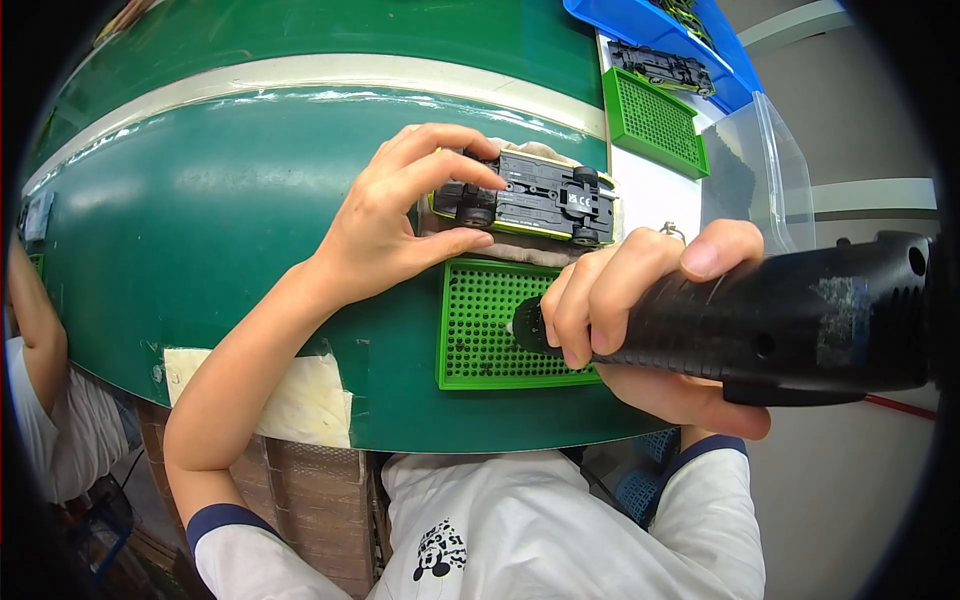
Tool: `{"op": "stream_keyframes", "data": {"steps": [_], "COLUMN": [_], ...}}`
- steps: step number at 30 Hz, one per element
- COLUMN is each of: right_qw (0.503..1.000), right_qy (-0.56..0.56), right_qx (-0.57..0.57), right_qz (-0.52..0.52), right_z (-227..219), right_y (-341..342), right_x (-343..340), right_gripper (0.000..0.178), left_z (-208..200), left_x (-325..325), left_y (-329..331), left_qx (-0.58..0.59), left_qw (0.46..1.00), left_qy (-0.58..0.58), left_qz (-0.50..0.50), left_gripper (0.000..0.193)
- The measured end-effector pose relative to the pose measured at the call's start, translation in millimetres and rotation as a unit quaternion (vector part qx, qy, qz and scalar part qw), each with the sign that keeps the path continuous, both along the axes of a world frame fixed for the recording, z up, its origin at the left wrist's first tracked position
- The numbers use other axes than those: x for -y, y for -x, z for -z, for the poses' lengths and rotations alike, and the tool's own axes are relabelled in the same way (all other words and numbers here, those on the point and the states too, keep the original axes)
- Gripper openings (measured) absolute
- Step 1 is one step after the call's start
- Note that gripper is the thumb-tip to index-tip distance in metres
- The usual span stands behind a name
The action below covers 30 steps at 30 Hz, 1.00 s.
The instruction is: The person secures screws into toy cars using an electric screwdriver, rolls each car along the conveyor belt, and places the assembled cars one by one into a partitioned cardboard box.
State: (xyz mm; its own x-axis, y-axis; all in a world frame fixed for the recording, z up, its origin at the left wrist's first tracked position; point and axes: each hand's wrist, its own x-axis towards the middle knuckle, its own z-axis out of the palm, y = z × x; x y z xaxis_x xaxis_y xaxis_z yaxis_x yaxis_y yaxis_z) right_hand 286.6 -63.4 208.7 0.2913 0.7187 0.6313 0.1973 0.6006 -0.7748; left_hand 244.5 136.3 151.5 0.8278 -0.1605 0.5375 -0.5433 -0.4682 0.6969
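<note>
Black power screwdriver [800, 325], clasped in our right hand [625, 285], points left over a green tray [520, 383]. Beyond, the toy car [545, 196] lies wheels-up on cloth [515, 248], long axis left to right; our left hand [385, 215] grips its left end, but which end is front we cannot quite tell.

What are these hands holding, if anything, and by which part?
The right hand grips the power tool by the front of its body. The left hand spans the left end of the upturned toy car; whether it grips cannot be told.
</note>
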Motion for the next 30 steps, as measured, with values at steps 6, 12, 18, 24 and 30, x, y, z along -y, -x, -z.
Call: {"op": "stream_keyframes", "data": {"steps": [6, 12, 18, 24, 30], "right_qw": [0.998, 0.994, 0.974, 0.973, 0.956], "right_qy": [-0.046, -0.082, -0.121, -0.085, 0.018], "right_qx": [-0.018, 0.041, 0.104, 0.059, -0.021], "right_qz": [0.029, 0.056, 0.164, 0.205, 0.291], "right_z": [4, -28, -59, -32, -37], "right_y": [12, 3, -26, -53, -44], "right_x": [-10, 2, 28, 22, 26], "right_gripper": [0.078, 0.080, 0.090, 0.095, 0.090], "left_z": [4, 6, 3, 2, 3], "left_x": [-2, -3, 0, 1, 3], "left_y": [0, -2, -2, -1, -5], "left_qx": [0.006, -0.070, -0.100, -0.123, -0.148], "left_qw": [1.000, 0.996, 0.992, 0.988, 0.985], "left_qy": [0.019, 0.048, 0.077, 0.089, 0.093], "left_qz": [-0.010, 0.016, 0.009, 0.015, 0.004], "left_gripper": [0.049, 0.082, 0.081, 0.081, 0.082]}}
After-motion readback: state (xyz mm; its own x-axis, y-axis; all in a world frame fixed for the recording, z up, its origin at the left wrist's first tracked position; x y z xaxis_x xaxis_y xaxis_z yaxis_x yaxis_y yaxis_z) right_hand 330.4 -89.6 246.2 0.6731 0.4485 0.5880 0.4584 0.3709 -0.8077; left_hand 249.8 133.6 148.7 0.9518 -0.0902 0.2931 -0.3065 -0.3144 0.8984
